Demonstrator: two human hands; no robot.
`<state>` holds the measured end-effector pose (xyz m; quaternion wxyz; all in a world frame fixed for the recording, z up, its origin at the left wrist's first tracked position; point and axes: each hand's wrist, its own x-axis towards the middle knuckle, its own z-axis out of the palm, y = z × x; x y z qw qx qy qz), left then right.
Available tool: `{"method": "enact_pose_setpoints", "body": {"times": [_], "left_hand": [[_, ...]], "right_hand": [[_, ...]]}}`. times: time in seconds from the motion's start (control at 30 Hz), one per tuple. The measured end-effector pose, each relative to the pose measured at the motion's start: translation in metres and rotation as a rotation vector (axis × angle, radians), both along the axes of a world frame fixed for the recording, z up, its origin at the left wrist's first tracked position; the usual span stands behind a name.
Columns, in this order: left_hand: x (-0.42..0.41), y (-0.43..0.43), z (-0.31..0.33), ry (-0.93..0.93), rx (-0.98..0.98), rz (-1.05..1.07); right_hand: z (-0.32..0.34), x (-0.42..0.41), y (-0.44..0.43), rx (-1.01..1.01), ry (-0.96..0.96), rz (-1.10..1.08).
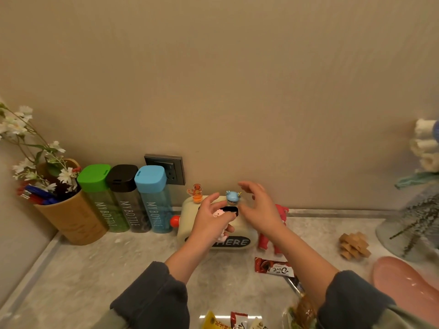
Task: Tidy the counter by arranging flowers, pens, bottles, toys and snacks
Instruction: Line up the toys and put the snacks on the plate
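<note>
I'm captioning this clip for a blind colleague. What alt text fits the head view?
A person's left hand holds a small pink toy over a cream box topped with an orange figurine and a blue figurine; the right hand hovers open nearby. Three bottles stand against the wall at left.

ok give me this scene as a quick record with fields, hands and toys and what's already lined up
left hand: grips pink toy by cream box
right hand: open, beside blue toy
on box top: orange toy, blue toy
against wall: green-lidded bottle, black-lidded bottle, blue-lidded bottle, side by side
cardboard tube: pens and flowers inside
loose on counter: red toy, chocolate bar, snack packets at near edge
</note>
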<state>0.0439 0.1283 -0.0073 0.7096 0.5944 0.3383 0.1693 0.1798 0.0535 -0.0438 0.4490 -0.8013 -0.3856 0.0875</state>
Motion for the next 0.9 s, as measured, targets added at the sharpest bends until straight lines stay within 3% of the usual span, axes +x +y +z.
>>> {"method": "enact_pose_setpoints", "body": {"times": [0.23,0.4,0.53,0.9], "left_hand": [[-0.002,-0.010,-0.002,0.002,-0.006,0.014],[0.001,-0.022,-0.007,0.043,-0.018,-0.042],[0.004,-0.029,-0.012,0.070,-0.003,-0.064],[0.007,-0.031,-0.017,0.081,0.013,-0.080]], "right_hand": [[-0.003,0.010,-0.029,0.108,-0.056,-0.230],[-0.020,0.020,-0.051,-0.045,0.022,-0.394],[-0.036,0.023,-0.057,-0.145,0.188,-0.332],[-0.036,0.033,-0.056,-0.200,0.138,-0.176]]}}
